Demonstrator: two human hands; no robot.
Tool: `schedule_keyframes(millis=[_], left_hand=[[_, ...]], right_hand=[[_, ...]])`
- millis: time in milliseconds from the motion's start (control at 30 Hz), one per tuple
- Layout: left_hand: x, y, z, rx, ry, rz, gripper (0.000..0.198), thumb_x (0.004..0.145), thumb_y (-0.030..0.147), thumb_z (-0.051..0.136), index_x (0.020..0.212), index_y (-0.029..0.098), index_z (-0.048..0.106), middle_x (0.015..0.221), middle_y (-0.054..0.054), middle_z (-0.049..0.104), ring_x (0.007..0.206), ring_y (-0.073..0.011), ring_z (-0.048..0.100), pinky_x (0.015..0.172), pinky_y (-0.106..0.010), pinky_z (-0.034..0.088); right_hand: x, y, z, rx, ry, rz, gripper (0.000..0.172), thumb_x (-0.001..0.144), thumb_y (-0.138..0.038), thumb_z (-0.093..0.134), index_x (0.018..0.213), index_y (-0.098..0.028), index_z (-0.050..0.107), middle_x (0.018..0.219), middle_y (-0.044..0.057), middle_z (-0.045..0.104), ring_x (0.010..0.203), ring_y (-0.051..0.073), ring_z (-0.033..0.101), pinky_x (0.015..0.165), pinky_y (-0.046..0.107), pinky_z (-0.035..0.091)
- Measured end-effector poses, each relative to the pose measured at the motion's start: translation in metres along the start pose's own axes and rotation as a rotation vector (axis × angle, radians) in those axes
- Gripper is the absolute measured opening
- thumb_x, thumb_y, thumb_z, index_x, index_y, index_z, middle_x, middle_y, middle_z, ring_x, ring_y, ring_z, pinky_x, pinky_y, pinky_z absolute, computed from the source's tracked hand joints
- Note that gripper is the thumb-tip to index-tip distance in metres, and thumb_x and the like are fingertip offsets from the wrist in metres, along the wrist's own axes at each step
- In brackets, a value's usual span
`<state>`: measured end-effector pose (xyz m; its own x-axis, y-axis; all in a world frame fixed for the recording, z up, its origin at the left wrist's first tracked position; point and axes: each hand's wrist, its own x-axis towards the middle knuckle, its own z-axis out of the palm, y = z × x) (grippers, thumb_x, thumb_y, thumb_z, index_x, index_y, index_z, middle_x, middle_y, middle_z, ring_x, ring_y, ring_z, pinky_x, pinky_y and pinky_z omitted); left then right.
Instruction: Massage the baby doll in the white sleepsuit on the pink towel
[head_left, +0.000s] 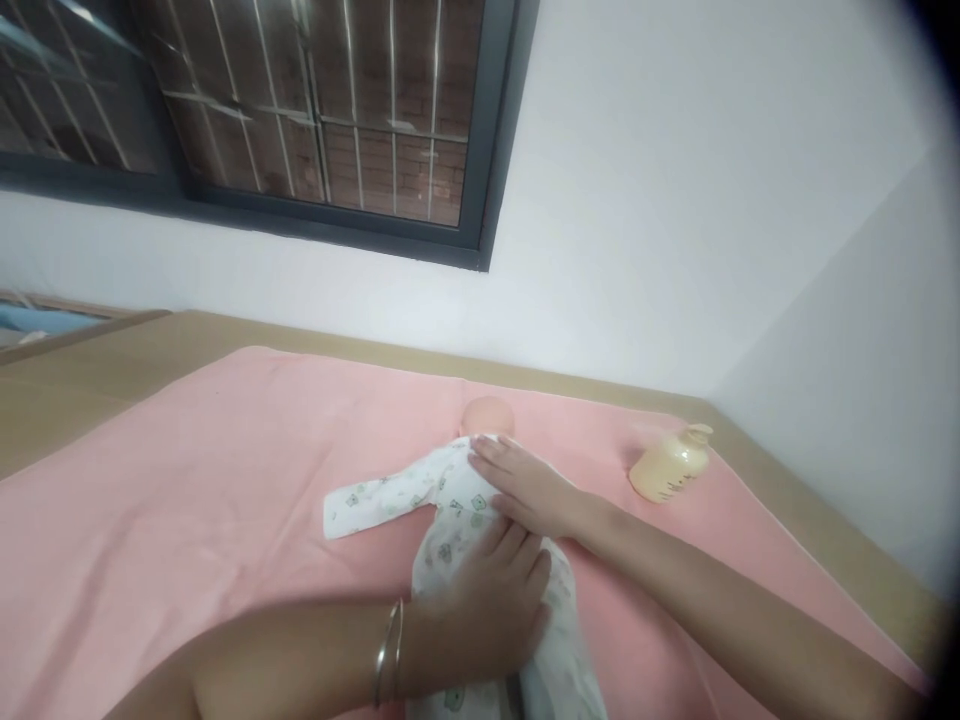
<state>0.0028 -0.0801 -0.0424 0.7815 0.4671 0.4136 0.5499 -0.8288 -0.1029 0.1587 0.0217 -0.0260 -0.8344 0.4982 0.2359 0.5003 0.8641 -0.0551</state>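
A white baby romper (450,545) with a small printed pattern lies on a pink sheet (285,430), one sleeve stretched out to the left. At its collar shows a smooth round head (487,414), like a baby doll's; the face is not visible. My right hand (529,488) lies flat across the chest, fingers extended toward the collar. Just below it my left hand (491,595), with a silver bangle at the wrist, is closed on the romper's front, fingers bent and partly blurred. What lies under its fingertips is hidden. The lower romper runs out of the frame.
A pale yellow bottle (670,466) leans tilted on the sheet at the right. Behind the sheet runs a wooden edge (360,345) against a white wall (637,200). A dark-framed window (480,240) with metal bars is at upper left.
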Motion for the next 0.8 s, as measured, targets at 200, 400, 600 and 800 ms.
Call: schedule_keyframes(millis=[200,400,600,800], left_hand=[[-0.001,0.000,0.009,0.025,0.057,0.013,0.028,0.089,0.031,0.044,0.101,0.012,0.061,0.100,-0.015,0.061,0.104,-0.0313,0.051,0.105,-0.057,0.026],[-0.002,0.000,0.011,0.013,0.065,0.023,0.025,0.089,0.029,0.043,0.095,0.013,0.061,0.094,-0.013,0.061,0.098,-0.0308,0.053,0.103,-0.058,0.028],[-0.002,0.001,0.010,0.007,0.084,0.022,0.022,0.088,0.028,0.044,0.093,0.014,0.061,0.094,-0.013,0.061,0.100,-0.0307,0.052,0.103,-0.057,0.028],[-0.002,0.002,0.009,0.004,0.071,0.003,0.025,0.090,0.029,0.040,0.093,0.014,0.060,0.094,-0.013,0.060,0.097,-0.0289,0.053,0.103,-0.057,0.029]], right_hand=[[0.003,0.002,0.004,0.013,-0.007,0.000,0.057,0.099,-0.040,0.030,0.149,-0.014,0.024,0.154,0.013,0.019,0.143,0.025,0.011,0.115,0.050,0.015],[0.003,-0.001,0.001,0.015,-0.024,0.015,0.060,0.098,-0.040,0.033,0.150,-0.013,0.020,0.155,0.012,0.016,0.143,0.026,0.011,0.115,0.050,0.016],[-0.002,0.002,0.003,0.017,0.021,0.067,0.064,0.098,-0.044,0.031,0.151,-0.012,0.016,0.155,0.014,0.012,0.143,0.027,0.007,0.115,0.051,0.017],[-0.003,-0.002,0.008,-0.034,0.082,0.083,0.070,0.097,-0.048,0.030,0.151,-0.007,0.011,0.155,0.017,0.000,0.143,0.031,-0.002,0.114,0.055,0.013]])
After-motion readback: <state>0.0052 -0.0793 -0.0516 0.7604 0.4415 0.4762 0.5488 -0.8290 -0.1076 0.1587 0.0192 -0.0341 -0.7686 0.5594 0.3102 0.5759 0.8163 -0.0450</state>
